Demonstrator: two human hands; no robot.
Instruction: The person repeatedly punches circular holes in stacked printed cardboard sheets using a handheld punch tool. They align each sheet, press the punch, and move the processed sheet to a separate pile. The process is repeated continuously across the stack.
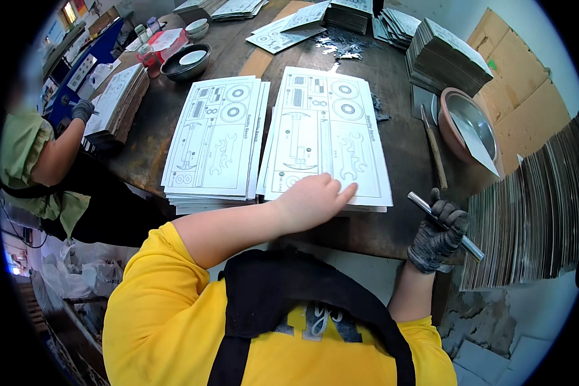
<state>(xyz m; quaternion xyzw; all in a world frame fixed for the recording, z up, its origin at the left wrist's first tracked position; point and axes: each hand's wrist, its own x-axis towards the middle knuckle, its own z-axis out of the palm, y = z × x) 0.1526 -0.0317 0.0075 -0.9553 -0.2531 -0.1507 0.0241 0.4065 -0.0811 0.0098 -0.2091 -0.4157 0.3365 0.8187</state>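
At lower centre, palm hidden: left hand [316,201] over printed sheets [328,138], fingers curled; grip I cannot tell. Lower right: gloved right hand [436,237] closed around metal rod [472,249].

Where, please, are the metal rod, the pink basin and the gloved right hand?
Metal rod [421,204]: head view, its upper exposed part.
Pink basin [449,133]: head view, its left outer wall.
Gloved right hand [439,235]: head view, its middle.
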